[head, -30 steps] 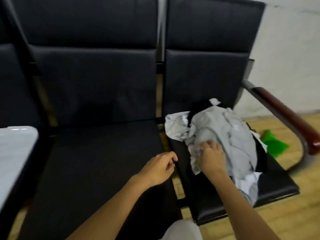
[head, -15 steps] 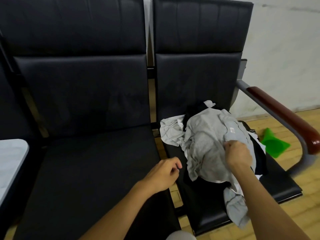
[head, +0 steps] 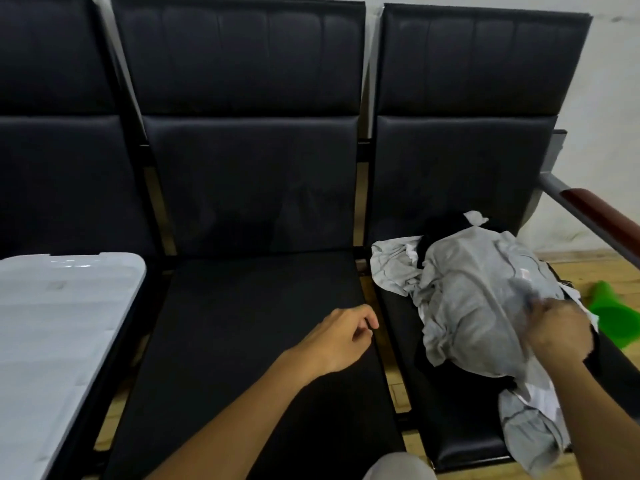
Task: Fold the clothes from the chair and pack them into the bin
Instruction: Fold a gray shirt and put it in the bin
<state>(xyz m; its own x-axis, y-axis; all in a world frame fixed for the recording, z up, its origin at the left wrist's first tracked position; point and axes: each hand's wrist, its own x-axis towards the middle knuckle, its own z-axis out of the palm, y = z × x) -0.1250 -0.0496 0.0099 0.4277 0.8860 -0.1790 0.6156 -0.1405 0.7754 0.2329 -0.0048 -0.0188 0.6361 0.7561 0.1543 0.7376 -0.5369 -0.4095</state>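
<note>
A heap of clothes lies on the right black chair seat (head: 460, 434): a grey garment (head: 464, 306) on top, black and white pieces under it. My right hand (head: 557, 332) grips the grey garment at its right side and lifts the cloth a little. My left hand (head: 341, 336) hovers over the right edge of the middle seat (head: 242, 341), fingers loosely curled, holding nothing. A white bin (head: 52, 341) with its lid on sits on the left seat.
Three black padded chairs stand in a row against a white wall. A wooden armrest (head: 602, 216) bounds the right chair. A green plastic object (head: 613, 317) lies on the wooden floor beyond it.
My right hand has moved right across the grey garment and now grips its right side, pulling the cloth up. The view has swung left, bringing the white bin into sight. My left hand stays hovering.
</note>
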